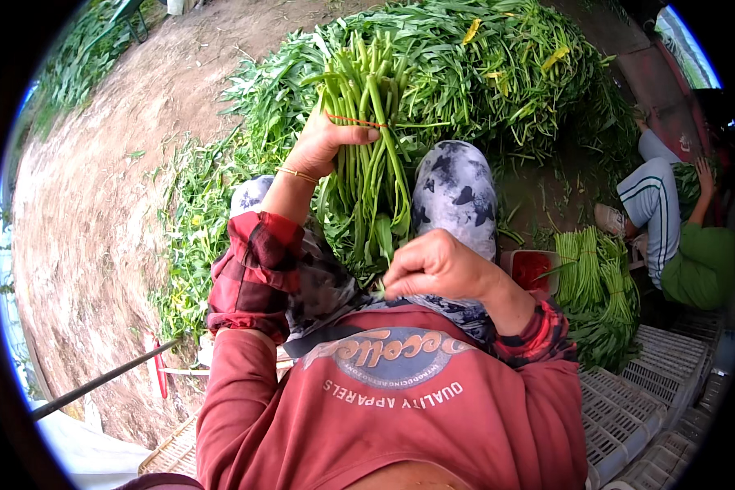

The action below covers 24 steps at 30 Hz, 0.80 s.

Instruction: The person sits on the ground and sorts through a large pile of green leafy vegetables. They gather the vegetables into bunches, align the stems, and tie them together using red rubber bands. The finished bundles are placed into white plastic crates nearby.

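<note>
Between my knees stands a thick bundle of green stems [364, 159], seemingly water spinach, with cut ends up and leaves down. A red rubber band [349, 119] circles it near the top. My left hand [324, 144] grips the bundle from the left, its thumb across the front just below the band. Lower down, my right hand [438, 266] is pinched in front of my lap, beside the bundle's leafy end. A bit of green leaf [380, 291] shows at its fingertips. The palm side of my right hand is hidden.
A large heap of loose greens [496, 79] lies ahead, and more greens [190, 245] spread left. To the right are a small tub [554, 260] with red contents, banded bundles [591, 263], plastic crates [618, 410] and a seated person [698, 263]. A dark pole [107, 380] juts in at left.
</note>
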Each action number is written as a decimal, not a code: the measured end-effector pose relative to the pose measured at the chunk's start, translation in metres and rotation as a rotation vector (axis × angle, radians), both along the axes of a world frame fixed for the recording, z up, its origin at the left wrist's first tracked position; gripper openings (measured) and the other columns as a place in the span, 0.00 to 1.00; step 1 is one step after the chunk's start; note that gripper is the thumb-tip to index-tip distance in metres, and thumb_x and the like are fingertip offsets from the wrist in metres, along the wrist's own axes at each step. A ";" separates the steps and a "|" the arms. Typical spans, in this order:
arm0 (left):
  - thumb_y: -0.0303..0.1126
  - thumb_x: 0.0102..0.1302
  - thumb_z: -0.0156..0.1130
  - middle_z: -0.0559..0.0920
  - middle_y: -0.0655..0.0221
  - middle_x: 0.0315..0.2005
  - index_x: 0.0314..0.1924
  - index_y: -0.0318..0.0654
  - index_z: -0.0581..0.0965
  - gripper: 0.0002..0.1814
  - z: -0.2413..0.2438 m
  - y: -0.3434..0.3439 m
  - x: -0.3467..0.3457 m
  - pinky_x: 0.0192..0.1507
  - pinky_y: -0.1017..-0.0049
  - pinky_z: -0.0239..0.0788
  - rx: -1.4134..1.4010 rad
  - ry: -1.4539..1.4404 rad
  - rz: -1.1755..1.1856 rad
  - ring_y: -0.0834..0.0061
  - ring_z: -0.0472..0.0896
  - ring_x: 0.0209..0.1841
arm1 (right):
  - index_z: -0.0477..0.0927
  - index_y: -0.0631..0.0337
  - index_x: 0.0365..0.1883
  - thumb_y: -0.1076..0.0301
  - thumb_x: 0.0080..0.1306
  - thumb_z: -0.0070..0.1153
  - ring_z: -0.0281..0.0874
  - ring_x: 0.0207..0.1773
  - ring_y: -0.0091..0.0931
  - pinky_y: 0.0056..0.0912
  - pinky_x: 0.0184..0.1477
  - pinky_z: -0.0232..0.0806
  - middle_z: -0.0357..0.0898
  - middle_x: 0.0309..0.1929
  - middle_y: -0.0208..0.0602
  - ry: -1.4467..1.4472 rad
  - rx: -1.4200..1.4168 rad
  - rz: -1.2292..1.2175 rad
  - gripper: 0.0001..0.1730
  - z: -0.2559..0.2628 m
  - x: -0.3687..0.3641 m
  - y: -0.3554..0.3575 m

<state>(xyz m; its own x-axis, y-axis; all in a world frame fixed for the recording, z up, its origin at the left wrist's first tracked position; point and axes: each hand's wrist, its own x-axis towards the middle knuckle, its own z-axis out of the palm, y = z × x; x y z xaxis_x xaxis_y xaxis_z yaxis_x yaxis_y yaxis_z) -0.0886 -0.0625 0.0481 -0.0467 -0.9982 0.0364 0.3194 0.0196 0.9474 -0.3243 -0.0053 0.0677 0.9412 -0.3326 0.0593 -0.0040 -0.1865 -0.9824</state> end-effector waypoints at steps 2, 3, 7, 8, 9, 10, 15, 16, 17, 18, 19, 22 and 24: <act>0.24 0.44 0.67 0.81 0.66 0.37 0.48 0.30 0.74 0.27 0.000 0.003 0.028 0.45 0.74 0.72 -0.042 0.055 0.055 0.74 0.80 0.38 | 0.82 0.68 0.29 0.73 0.55 0.65 0.76 0.25 0.21 0.22 0.27 0.65 0.81 0.23 0.33 -0.163 0.283 0.252 0.07 0.017 -0.009 0.001; 0.24 0.45 0.66 0.81 0.64 0.38 0.49 0.30 0.74 0.26 0.005 0.003 0.035 0.46 0.73 0.73 -0.093 0.126 0.064 0.73 0.80 0.38 | 0.81 0.71 0.28 0.78 0.53 0.66 0.75 0.24 0.23 0.22 0.27 0.65 0.79 0.22 0.38 -0.302 0.384 0.306 0.06 0.027 -0.017 -0.006; 0.26 0.45 0.66 0.81 0.61 0.41 0.51 0.28 0.73 0.29 0.013 0.010 0.077 0.49 0.70 0.73 -0.148 0.205 0.080 0.69 0.80 0.42 | 0.79 0.67 0.41 0.74 0.55 0.65 0.75 0.34 0.24 0.24 0.38 0.68 0.80 0.34 0.35 -0.149 -0.050 -0.568 0.15 0.058 -0.019 -0.036; 0.27 0.45 0.67 0.81 0.62 0.41 0.51 0.29 0.73 0.30 0.016 0.012 0.080 0.49 0.70 0.72 -0.157 0.197 0.093 0.70 0.80 0.42 | 0.78 0.65 0.43 0.71 0.55 0.66 0.75 0.36 0.23 0.24 0.40 0.68 0.80 0.36 0.34 -0.116 -0.438 -0.608 0.18 0.057 -0.001 -0.052; 0.28 0.44 0.68 0.81 0.62 0.41 0.51 0.29 0.73 0.30 0.013 0.015 0.082 0.49 0.70 0.72 -0.167 0.202 0.100 0.70 0.80 0.42 | 0.78 0.65 0.44 0.69 0.54 0.67 0.76 0.36 0.24 0.24 0.41 0.68 0.80 0.37 0.34 -0.121 -0.517 -0.598 0.20 0.049 0.019 -0.061; 0.28 0.44 0.68 0.81 0.62 0.41 0.51 0.29 0.73 0.30 0.009 0.018 0.083 0.49 0.70 0.72 -0.176 0.204 0.109 0.70 0.80 0.42 | 0.77 0.65 0.45 0.67 0.53 0.68 0.76 0.37 0.24 0.25 0.41 0.68 0.80 0.38 0.34 -0.131 -0.594 -0.587 0.22 0.040 0.040 -0.069; 0.26 0.44 0.68 0.81 0.64 0.40 0.48 0.30 0.75 0.27 -0.003 0.017 0.076 0.47 0.72 0.72 -0.184 0.237 0.085 0.72 0.80 0.41 | 0.78 0.65 0.35 0.68 0.57 0.64 0.73 0.26 0.21 0.25 0.32 0.66 0.76 0.23 0.32 -0.046 -0.453 -0.527 0.11 0.024 0.122 -0.076; 0.25 0.44 0.68 0.81 0.64 0.40 0.49 0.30 0.74 0.28 -0.005 0.016 0.078 0.47 0.73 0.72 -0.184 0.224 0.106 0.73 0.80 0.41 | 0.78 0.66 0.34 0.70 0.59 0.63 0.72 0.27 0.19 0.23 0.32 0.66 0.76 0.24 0.30 -0.083 -0.354 -0.420 0.10 0.023 0.124 -0.077; 0.25 0.44 0.68 0.81 0.64 0.39 0.49 0.30 0.74 0.28 -0.005 0.017 0.077 0.47 0.73 0.72 -0.187 0.255 0.114 0.73 0.80 0.40 | 0.78 0.66 0.33 0.71 0.60 0.62 0.71 0.28 0.17 0.21 0.32 0.65 0.76 0.24 0.29 -0.118 -0.255 -0.314 0.08 0.026 0.123 -0.075; 0.25 0.44 0.68 0.81 0.65 0.39 0.49 0.30 0.74 0.28 -0.002 0.021 0.078 0.47 0.73 0.72 -0.189 0.260 0.126 0.73 0.80 0.40 | 0.78 0.67 0.32 0.72 0.61 0.61 0.69 0.29 0.14 0.17 0.33 0.63 0.75 0.24 0.25 -0.188 0.028 -0.203 0.07 0.036 0.120 -0.066; 0.25 0.45 0.68 0.81 0.65 0.39 0.49 0.30 0.74 0.28 0.000 0.023 0.079 0.46 0.72 0.72 -0.192 0.267 0.133 0.73 0.80 0.40 | 0.79 0.67 0.33 0.75 0.61 0.59 0.72 0.31 0.15 0.17 0.34 0.65 0.77 0.26 0.27 -0.242 0.105 -0.118 0.04 0.041 0.111 -0.063; 0.25 0.45 0.69 0.82 0.65 0.37 0.48 0.31 0.75 0.26 -0.002 0.022 0.084 0.46 0.72 0.72 -0.168 0.270 0.123 0.74 0.80 0.39 | 0.80 0.68 0.39 0.80 0.61 0.57 0.78 0.35 0.20 0.20 0.38 0.71 0.81 0.34 0.35 -0.390 0.388 -0.016 0.07 0.033 0.102 -0.082; 0.25 0.45 0.70 0.82 0.65 0.38 0.48 0.31 0.75 0.26 -0.006 0.018 0.084 0.46 0.72 0.72 -0.148 0.268 0.107 0.74 0.80 0.39 | 0.79 0.68 0.42 0.77 0.63 0.56 0.77 0.35 0.18 0.19 0.39 0.71 0.81 0.36 0.33 -0.351 0.145 -0.389 0.09 0.020 0.114 -0.087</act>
